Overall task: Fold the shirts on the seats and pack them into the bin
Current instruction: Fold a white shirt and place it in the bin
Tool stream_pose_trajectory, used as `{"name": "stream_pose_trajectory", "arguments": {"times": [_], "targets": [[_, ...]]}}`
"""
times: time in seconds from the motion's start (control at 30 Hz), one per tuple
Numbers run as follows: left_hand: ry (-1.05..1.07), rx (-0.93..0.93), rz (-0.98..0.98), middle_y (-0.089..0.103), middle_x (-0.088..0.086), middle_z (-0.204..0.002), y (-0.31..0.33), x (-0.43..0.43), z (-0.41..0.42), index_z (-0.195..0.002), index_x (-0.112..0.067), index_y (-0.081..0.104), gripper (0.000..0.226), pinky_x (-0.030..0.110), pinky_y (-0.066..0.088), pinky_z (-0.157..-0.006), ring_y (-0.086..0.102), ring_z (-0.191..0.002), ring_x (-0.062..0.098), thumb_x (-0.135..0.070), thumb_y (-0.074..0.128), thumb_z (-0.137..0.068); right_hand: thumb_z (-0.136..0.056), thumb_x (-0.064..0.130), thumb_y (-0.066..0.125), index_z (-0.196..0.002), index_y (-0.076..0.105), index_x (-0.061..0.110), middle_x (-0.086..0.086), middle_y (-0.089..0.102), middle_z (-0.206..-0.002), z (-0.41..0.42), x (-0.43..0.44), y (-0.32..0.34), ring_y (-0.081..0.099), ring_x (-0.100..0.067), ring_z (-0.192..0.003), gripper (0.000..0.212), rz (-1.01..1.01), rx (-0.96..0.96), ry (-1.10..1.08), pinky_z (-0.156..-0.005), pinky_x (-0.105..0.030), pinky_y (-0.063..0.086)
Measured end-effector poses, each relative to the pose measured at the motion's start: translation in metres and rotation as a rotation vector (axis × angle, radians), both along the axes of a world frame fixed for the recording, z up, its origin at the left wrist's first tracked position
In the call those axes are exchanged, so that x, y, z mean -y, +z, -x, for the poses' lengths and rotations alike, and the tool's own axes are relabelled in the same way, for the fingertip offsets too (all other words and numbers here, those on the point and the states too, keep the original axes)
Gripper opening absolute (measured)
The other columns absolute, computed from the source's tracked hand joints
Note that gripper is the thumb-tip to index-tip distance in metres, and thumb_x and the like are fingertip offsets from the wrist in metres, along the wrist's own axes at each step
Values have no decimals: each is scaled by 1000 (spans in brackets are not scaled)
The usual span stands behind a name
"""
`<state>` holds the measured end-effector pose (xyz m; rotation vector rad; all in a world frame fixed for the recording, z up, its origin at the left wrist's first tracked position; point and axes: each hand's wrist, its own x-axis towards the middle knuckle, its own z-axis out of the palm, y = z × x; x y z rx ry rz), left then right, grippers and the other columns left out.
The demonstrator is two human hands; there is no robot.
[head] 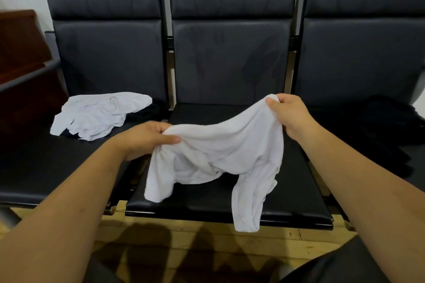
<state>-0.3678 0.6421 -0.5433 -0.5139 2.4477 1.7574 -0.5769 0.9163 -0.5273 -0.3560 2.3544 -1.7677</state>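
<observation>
three black padded seats stand in a row: the left seat point(41, 167), the middle seat point(195, 207) and the right seat point(358, 60). on the left seat lies a crumpled white fabric shirt point(99, 115), loose and unfolded, with a bit of dark cloth point(147, 110) showing at its right edge. just right of that, the left hand point(147, 139) grasps one end of a second white fabric shirt point(220, 149), thumb lying on top and fingers curled under a bunched fold. this held shirt hangs in the air above the front of the middle seat, stretched between both hands, its body sagging and two sleeves dangling, the longer one reaching past the seat's front edge. the right hand point(289, 114), higher than the left, pinches the other end, a tuft of cloth poking up between thumb and curled fingers. on the right seat rests a heap of black clothes point(388, 126); how many pieces it holds i cannot tell. counted: three seats, two white shirts, two hands, both clenched on the same shirt
</observation>
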Motion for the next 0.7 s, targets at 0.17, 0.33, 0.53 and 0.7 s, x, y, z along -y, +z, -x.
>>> {"name": "stream_pose_trajectory", "arguments": {"times": [0.17, 0.33, 0.53, 0.7], "targets": [[223, -147, 435, 71, 1, -81, 34, 15, 23, -84, -16, 71, 18, 28, 50, -71, 67, -79, 18, -31, 78, -87, -102, 28, 55, -97, 68, 21, -11, 68, -113, 24, 1, 30, 65, -27, -104, 16, 66, -25, -83, -92, -44, 56], [222, -152, 857, 67, 3, -85, 126, 39, 49, -88, -18, 68, 18, 32, 42, -64, 59, -76, 18, -34, 76, -87, -100, 26, 59, -95, 69, 20, -7, 69, -110, 58, 0, 98, 66, -27, -107, 13, 215, -40, -172, -96, -46, 55], [191, -128, 1035, 65, 4, -77, 204, 58, 44, -79, -19, 69, 23, 31, 38, -60, 55, -71, 20, -40, 72, -89, -100, 28, 59, -115, 68, 16, -12, 67, -121, 61, -14, 154, 63, -25, -108, 21, 197, -134, -206, -101, -44, 52], [197, -192, 911, 59, 7, -74, 208, 53, 27, -77, -13, 63, 28, 33, 36, -61, 50, -70, 22, -34, 69, -94, -101, 25, 53, -120, 64, 0, -24, 64, -117, 50, -23, 161, 59, -25, -93, 33, 112, -239, -191, -85, -38, 49]]}}
